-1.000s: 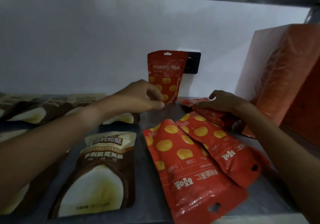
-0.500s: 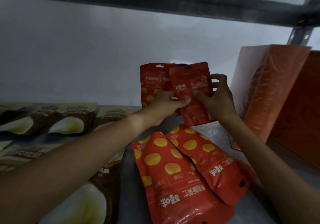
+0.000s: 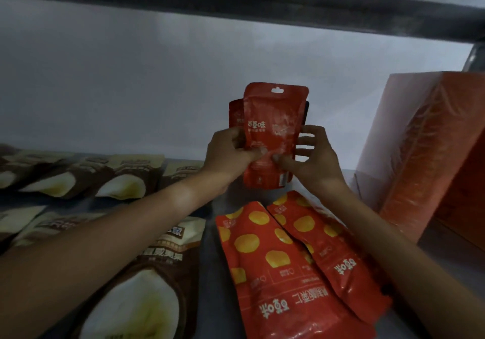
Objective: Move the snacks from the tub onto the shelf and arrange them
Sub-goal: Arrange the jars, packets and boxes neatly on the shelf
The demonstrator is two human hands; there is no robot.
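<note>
Head view | I note red pouch (image 3: 273, 133) now raised upright off shelf (image 3: 210, 246), pinched by left hand (image 3: 231, 154) and right hand (image 3: 312, 157) | standing it beside rear pouch (image 3: 235, 114) looks next.

Held pouch (image 3: 271, 133) plain red; flat pouches (image 3: 283, 265) red, yellow spots; left pouches (image 3: 147, 281) brown-cream; box (image 3: 430, 149) orange

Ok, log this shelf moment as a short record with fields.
held item: red snack pouch, upright, hang hole on top
left hand: pinches the pouch's left edge
right hand: grips the pouch's right edge
behind it: second red pouch standing at the wall
lying flat: two red pouches with yellow spots, brown pouches
right side: orange box
</note>
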